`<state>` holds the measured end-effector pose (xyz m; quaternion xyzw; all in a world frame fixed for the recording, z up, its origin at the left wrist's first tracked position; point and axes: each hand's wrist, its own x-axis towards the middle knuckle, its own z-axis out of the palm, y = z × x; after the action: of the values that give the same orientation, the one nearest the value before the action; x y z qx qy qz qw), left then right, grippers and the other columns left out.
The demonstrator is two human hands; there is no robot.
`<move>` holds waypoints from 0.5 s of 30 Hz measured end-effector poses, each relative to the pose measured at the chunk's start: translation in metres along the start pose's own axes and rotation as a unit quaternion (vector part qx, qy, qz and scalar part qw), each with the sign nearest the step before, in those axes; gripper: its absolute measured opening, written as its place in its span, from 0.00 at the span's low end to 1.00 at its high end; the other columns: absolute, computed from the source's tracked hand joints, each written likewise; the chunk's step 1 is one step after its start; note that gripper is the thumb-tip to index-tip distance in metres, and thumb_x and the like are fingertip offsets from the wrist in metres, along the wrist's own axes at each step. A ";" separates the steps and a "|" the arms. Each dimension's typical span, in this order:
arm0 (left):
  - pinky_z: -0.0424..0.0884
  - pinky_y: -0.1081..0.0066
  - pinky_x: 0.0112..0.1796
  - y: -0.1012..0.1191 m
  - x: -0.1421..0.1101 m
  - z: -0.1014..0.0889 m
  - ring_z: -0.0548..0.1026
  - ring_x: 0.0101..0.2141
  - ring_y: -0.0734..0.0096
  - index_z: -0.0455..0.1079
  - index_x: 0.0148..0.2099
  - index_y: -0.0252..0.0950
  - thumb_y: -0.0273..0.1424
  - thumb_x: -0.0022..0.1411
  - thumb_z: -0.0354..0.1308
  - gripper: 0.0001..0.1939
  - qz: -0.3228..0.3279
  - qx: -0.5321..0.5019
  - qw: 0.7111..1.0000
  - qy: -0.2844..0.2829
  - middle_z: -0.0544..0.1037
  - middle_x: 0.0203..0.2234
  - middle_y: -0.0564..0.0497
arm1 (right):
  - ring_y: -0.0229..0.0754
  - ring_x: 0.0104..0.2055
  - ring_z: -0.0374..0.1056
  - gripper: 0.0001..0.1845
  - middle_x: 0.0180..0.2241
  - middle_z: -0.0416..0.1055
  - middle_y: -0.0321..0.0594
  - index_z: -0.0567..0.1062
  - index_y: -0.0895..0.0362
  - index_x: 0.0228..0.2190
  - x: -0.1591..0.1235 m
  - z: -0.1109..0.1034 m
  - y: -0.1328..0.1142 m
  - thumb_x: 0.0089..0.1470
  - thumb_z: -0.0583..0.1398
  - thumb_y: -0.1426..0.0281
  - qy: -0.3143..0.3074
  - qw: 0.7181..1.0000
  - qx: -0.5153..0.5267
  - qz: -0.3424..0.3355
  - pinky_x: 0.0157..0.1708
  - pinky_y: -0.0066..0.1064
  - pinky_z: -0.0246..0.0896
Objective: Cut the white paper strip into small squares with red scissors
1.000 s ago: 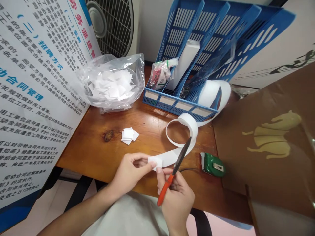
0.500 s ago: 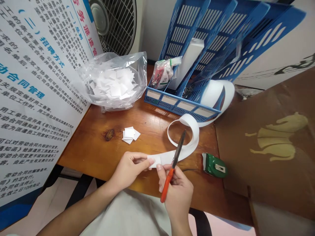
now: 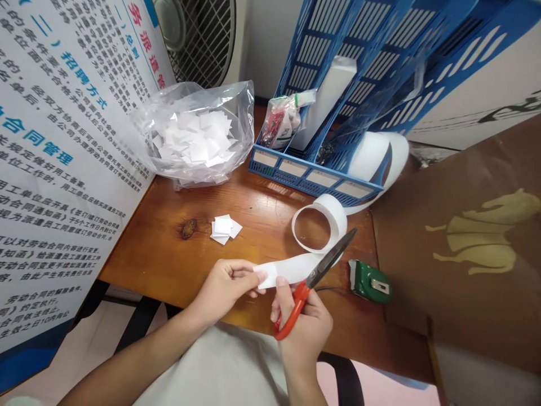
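Observation:
My left hand (image 3: 230,285) pinches the free end of a white strip (image 3: 293,268) between thumb and fingers, and a small white square seems to lie on that end. The strip runs right into a loose coil on the table. My right hand (image 3: 302,316) is closed on red-handled scissors (image 3: 315,276), whose dark blades point up and right, over the strip by the coil. Its thumb and fingertips also touch the strip. A small pile of white squares (image 3: 225,228) lies on the wooden table (image 3: 253,208) beyond my left hand.
A clear plastic bag (image 3: 198,135) full of white squares stands at the back left. Behind the coil is a blue file rack (image 3: 316,175) holding a small bag and a white box. A green tape measure (image 3: 369,281) sits right, beside a brown carton (image 3: 460,248). A printed board (image 3: 63,169) borders the left.
The scissors have turned in my right hand, their blades swinging to the right and lower. My right thumb has shifted slightly right along the strip. My left hand keeps its pinch.

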<state>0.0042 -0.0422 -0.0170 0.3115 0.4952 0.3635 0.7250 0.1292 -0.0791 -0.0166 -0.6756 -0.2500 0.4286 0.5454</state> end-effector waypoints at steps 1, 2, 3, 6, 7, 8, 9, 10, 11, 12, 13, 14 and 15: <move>0.72 0.76 0.32 0.001 0.000 0.000 0.75 0.27 0.73 0.83 0.35 0.33 0.48 0.52 0.74 0.22 -0.006 -0.003 1.000 -0.002 0.81 0.25 0.48 | 0.30 0.14 0.57 0.22 0.14 0.64 0.29 0.70 0.58 0.21 0.000 0.001 0.000 0.51 0.72 0.59 0.003 1.000 -0.009 -0.008 0.15 0.21 0.53; 0.72 0.76 0.32 0.002 0.001 0.000 0.75 0.27 0.73 0.83 0.35 0.32 0.48 0.51 0.74 0.22 -0.012 -0.006 1.000 -0.007 0.81 0.25 0.48 | 0.30 0.14 0.57 0.22 0.14 0.64 0.29 0.70 0.58 0.21 0.001 0.001 0.000 0.51 0.72 0.59 0.006 1.000 -0.016 -0.015 0.15 0.21 0.54; 0.72 0.76 0.32 0.003 0.001 0.000 0.75 0.27 0.74 0.83 0.35 0.32 0.48 0.51 0.74 0.22 -0.017 -0.009 1.000 -0.013 0.81 0.25 0.48 | 0.31 0.15 0.57 0.22 0.14 0.64 0.29 0.70 0.58 0.21 0.001 0.002 0.000 0.51 0.72 0.59 0.007 1.000 -0.019 -0.020 0.15 0.22 0.54; 0.72 0.76 0.33 0.003 0.002 -0.002 0.75 0.28 0.74 0.83 0.34 0.32 0.48 0.54 0.73 0.21 -0.011 -0.010 1.000 -0.022 0.81 0.26 0.48 | 0.32 0.16 0.58 0.22 0.15 0.65 0.30 0.70 0.57 0.22 0.002 0.001 0.000 0.51 0.72 0.57 -0.006 0.999 -0.032 -0.025 0.16 0.23 0.54; 0.73 0.76 0.33 0.003 0.002 -0.003 0.75 0.28 0.74 0.83 0.34 0.32 0.47 0.56 0.72 0.21 -0.003 -0.007 1.000 -0.019 0.81 0.26 0.48 | 0.32 0.16 0.57 0.21 0.16 0.64 0.30 0.72 0.57 0.24 0.003 -0.002 0.000 0.51 0.72 0.56 -0.015 0.999 -0.043 -0.024 0.16 0.23 0.53; 0.73 0.76 0.34 0.002 0.002 -0.004 0.75 0.28 0.74 0.83 0.36 0.32 0.46 0.57 0.71 0.20 0.003 -0.005 1.000 -0.014 0.81 0.26 0.48 | 0.32 0.16 0.57 0.21 0.16 0.64 0.30 0.73 0.57 0.25 0.003 -0.006 0.001 0.52 0.71 0.54 -0.025 0.998 -0.056 -0.021 0.16 0.24 0.52; 0.73 0.76 0.33 0.002 0.002 -0.006 0.75 0.29 0.73 0.84 0.37 0.32 0.46 0.58 0.70 0.19 0.007 -0.003 1.000 -0.008 0.81 0.27 0.47 | 0.33 0.17 0.56 0.22 0.17 0.64 0.30 0.74 0.57 0.27 0.002 -0.012 0.001 0.52 0.70 0.52 -0.036 0.997 -0.073 -0.017 0.15 0.24 0.51; 0.73 0.76 0.33 0.001 0.002 -0.008 0.75 0.29 0.73 0.84 0.40 0.32 0.45 0.59 0.70 0.19 0.008 -0.002 1.000 -0.001 0.82 0.28 0.47 | 0.33 0.17 0.56 0.22 0.18 0.65 0.31 0.75 0.57 0.28 0.002 -0.021 0.001 0.51 0.70 0.51 -0.047 0.995 -0.092 -0.010 0.16 0.25 0.50; 0.73 0.76 0.33 0.000 0.002 -0.010 0.76 0.30 0.73 0.85 0.42 0.33 0.44 0.60 0.70 0.19 0.007 -0.002 1.000 0.004 0.82 0.29 0.47 | 0.34 0.18 0.56 0.22 0.19 0.65 0.31 0.76 0.57 0.30 0.001 -0.031 0.001 0.50 0.70 0.50 -0.058 0.992 -0.113 -0.002 0.16 0.25 0.51; 0.73 0.76 0.33 0.000 0.001 -0.012 0.76 0.31 0.73 0.84 0.43 0.33 0.44 0.60 0.69 0.18 0.004 -0.002 1.000 0.009 0.82 0.29 0.47 | 0.35 0.19 0.57 0.23 0.20 0.66 0.32 0.76 0.57 0.30 -0.001 -0.043 0.001 0.49 0.70 0.49 -0.070 0.988 -0.137 0.009 0.18 0.25 0.54; 0.73 0.76 0.33 -0.001 0.000 -0.014 0.76 0.31 0.73 0.84 0.44 0.34 0.43 0.61 0.69 0.18 0.001 -0.003 1.000 0.014 0.82 0.29 0.47 | 0.36 0.21 0.59 0.23 0.21 0.68 0.33 0.77 0.56 0.31 -0.003 -0.055 0.001 0.48 0.71 0.49 -0.089 0.982 -0.162 0.023 0.20 0.26 0.57; 0.73 0.76 0.33 -0.001 -0.001 -0.016 0.76 0.31 0.73 0.84 0.45 0.34 0.43 0.61 0.69 0.18 -0.004 -0.002 1.000 0.019 0.82 0.29 0.48 | 0.37 0.22 0.61 0.24 0.21 0.69 0.34 0.78 0.56 0.31 -0.006 -0.068 0.001 0.48 0.71 0.49 -0.111 0.975 -0.190 0.036 0.22 0.27 0.60; 0.72 0.77 0.33 -0.001 -0.002 -0.018 0.75 0.31 0.73 0.84 0.44 0.34 0.43 0.61 0.69 0.18 -0.009 -0.001 1.000 0.025 0.81 0.29 0.48 | 0.39 0.24 0.63 0.24 0.22 0.69 0.35 0.79 0.56 0.31 -0.010 -0.080 0.001 0.47 0.71 0.48 -0.136 0.965 -0.218 0.050 0.25 0.28 0.63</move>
<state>-0.0127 -0.0424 -0.0226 0.2973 0.5153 0.3652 0.7160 0.1923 -0.1290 -0.0115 -0.7254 -0.3748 0.4780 0.3238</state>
